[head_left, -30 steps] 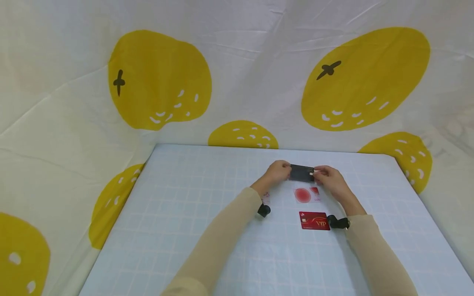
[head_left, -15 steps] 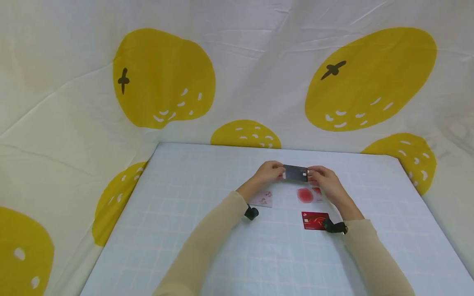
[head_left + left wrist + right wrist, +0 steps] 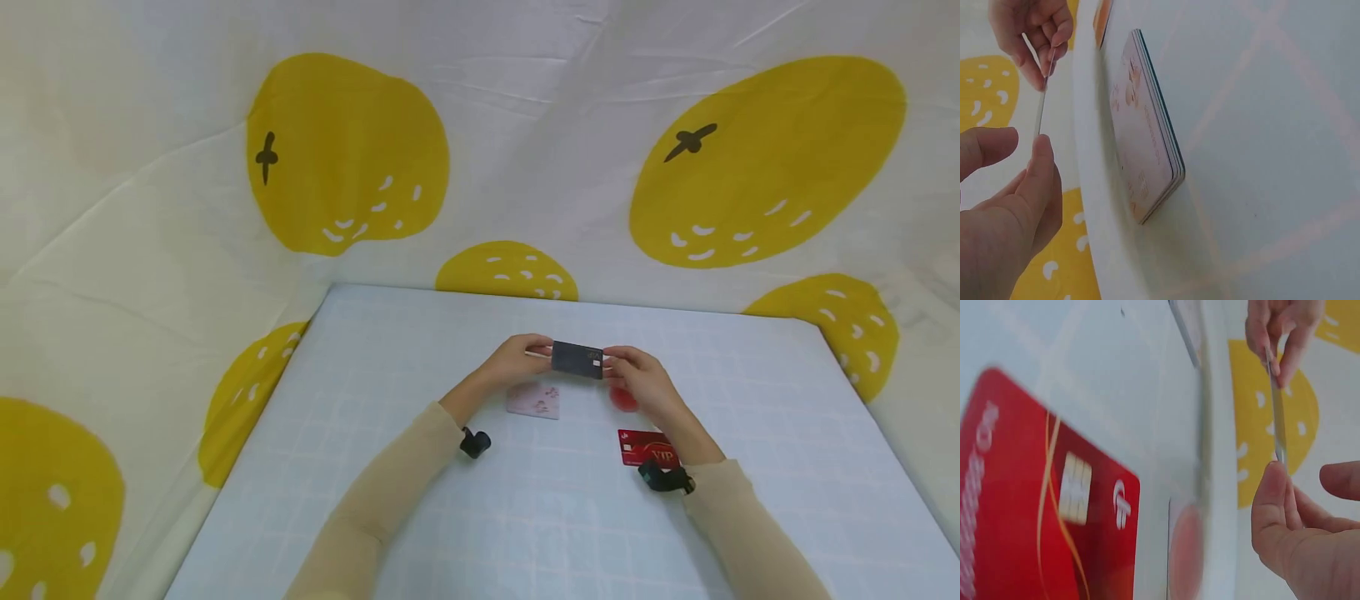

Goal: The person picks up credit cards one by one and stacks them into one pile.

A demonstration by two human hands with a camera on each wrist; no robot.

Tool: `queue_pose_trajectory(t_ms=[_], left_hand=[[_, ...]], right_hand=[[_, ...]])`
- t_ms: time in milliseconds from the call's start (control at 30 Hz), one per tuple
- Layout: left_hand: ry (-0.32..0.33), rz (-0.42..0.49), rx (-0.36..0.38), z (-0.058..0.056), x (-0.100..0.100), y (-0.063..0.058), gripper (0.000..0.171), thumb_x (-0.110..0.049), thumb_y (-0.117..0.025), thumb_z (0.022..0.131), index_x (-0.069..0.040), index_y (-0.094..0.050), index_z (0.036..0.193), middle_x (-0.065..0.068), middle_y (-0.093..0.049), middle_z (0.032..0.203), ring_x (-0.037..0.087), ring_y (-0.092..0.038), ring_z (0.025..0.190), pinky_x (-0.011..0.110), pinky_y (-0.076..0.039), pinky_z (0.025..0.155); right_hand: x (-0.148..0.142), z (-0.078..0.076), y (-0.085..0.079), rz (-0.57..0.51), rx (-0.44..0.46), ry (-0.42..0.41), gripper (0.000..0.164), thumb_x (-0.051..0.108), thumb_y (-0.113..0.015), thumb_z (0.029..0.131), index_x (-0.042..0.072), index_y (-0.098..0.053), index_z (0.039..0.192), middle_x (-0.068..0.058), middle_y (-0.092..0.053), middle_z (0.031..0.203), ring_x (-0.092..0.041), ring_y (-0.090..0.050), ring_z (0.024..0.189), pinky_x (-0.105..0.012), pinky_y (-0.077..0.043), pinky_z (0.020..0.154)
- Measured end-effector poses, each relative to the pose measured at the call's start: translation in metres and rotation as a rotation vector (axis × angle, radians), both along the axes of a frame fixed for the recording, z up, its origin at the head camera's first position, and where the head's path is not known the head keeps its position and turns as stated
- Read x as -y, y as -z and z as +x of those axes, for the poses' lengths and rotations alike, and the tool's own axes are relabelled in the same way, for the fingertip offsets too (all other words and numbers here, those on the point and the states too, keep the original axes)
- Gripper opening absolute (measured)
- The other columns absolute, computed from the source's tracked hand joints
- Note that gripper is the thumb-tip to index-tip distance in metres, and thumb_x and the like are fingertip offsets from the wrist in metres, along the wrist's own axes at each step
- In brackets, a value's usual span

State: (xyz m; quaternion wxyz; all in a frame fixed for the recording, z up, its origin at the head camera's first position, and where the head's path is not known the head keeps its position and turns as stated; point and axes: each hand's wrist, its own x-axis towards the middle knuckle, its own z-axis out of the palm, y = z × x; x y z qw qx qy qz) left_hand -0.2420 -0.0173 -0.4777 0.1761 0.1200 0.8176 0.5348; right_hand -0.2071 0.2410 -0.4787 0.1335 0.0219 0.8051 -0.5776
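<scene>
Between my two hands a dark bank-style card (image 3: 577,360) with a chip and VIP lettering is held by its short ends, above the table. My left hand (image 3: 516,357) pinches its left end and my right hand (image 3: 636,373) its right end. In both wrist views the card (image 3: 1041,106) appears nearly edge-on between the fingertips. Below the left hand lies a neat stack of cards (image 3: 1141,137), the top one pale pink with a floral print. A card with a red circle (image 3: 623,398) is partly hidden under the right hand. Nearer lies a red VIP card (image 3: 1047,506).
The table (image 3: 525,517) has a pale blue checked cover. Behind it and at its sides hangs a white curtain (image 3: 525,167) printed with yellow fruit. A black wrist camera (image 3: 663,477) overlaps the red card's lower edge in the head view; another (image 3: 475,442) sits at the left wrist.
Both hands have moved left with the dark card, towards the stack. The stack has come into full sight, while the right hand now covers part of the red-circle card. The head view has shifted slightly.
</scene>
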Motion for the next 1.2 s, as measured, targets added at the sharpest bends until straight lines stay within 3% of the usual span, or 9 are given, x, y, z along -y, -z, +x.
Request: queue_pose_trajectory(t_ms=[100,167,233,300,400,533,833,1200], left_hand=[[0.01,0.023,0.004,0.005,0.01,-0.001,0.041,-0.015,-0.069,0.094,-0.009,-0.062,0.134,0.002,-0.066,0.119,0.018,-0.063,0.108,0.031,-0.052,0.089],[0.016,0.041,0.011,0.008,0.016,-0.002,0.042,-0.013,-0.069,0.094,-0.007,-0.061,0.135,0.004,-0.066,0.12,0.019,-0.064,0.108,0.031,-0.052,0.089],[0.02,0.065,0.031,0.012,0.021,-0.004,0.043,-0.01,-0.07,0.093,-0.005,-0.06,0.135,0.007,-0.065,0.122,0.02,-0.065,0.108,0.032,-0.053,0.09],[0.021,0.078,0.052,0.015,0.025,-0.004,0.044,-0.008,-0.07,0.093,-0.005,-0.059,0.136,0.007,-0.064,0.123,0.019,-0.065,0.108,0.031,-0.053,0.09],[0.027,0.104,0.067,0.019,0.032,-0.003,0.046,-0.004,-0.07,0.092,-0.003,-0.058,0.137,0.01,-0.063,0.124,0.02,-0.065,0.108,0.031,-0.053,0.09],[0.051,0.113,0.053,0.025,0.043,0.0,0.046,0.001,-0.065,0.092,0.002,-0.056,0.137,0.015,-0.063,0.125,0.024,-0.065,0.111,0.032,-0.053,0.09],[0.063,0.08,0.032,0.037,0.063,0.009,0.044,-0.001,-0.061,0.093,0.004,-0.056,0.137,0.015,-0.064,0.124,0.023,-0.064,0.112,0.032,-0.052,0.09],[0.064,-0.023,0.007,0.044,0.068,0.019,0.044,0.0,-0.06,0.091,0.003,-0.058,0.135,0.012,-0.065,0.123,0.024,-0.062,0.112,0.033,-0.052,0.089]], right_hand=[[0.007,0.003,-0.002,0.01,0.006,-0.009,0.047,0.033,-0.048,0.106,0.006,-0.048,0.145,-0.021,-0.057,0.13,-0.033,-0.059,0.115,-0.036,-0.052,0.093],[0.012,0.006,-0.004,-0.001,0.015,-0.013,0.046,0.032,-0.049,0.106,0.006,-0.049,0.144,-0.021,-0.059,0.128,-0.033,-0.059,0.113,-0.028,-0.054,0.077],[0.016,0.007,-0.004,-0.013,0.02,-0.015,0.045,0.031,-0.05,0.106,0.006,-0.05,0.143,-0.022,-0.06,0.126,-0.034,-0.06,0.111,-0.024,-0.048,0.06],[0.019,0.009,-0.004,-0.017,0.016,-0.02,0.044,0.031,-0.051,0.106,0.006,-0.051,0.142,-0.021,-0.061,0.124,-0.034,-0.061,0.11,-0.025,-0.042,0.053],[0.024,0.012,-0.002,-0.028,-0.01,-0.046,0.045,0.03,-0.051,0.106,0.004,-0.05,0.142,-0.021,-0.061,0.126,-0.032,-0.062,0.111,-0.022,-0.051,0.067],[0.031,0.015,0.002,-0.067,-0.026,-0.076,0.044,0.027,-0.051,0.106,0.001,-0.05,0.141,-0.021,-0.059,0.129,-0.028,-0.062,0.11,-0.027,-0.051,0.091],[0.046,0.022,0.011,-0.128,-0.017,-0.097,0.041,0.021,-0.056,0.104,-0.003,-0.054,0.137,-0.022,-0.063,0.122,-0.026,-0.066,0.101,-0.025,-0.052,0.087],[0.055,0.031,0.013,-0.047,0.039,-0.12,0.04,0.026,-0.058,0.103,0.0,-0.057,0.134,-0.016,-0.063,0.12,-0.028,-0.059,0.102,-0.03,-0.052,0.086]])
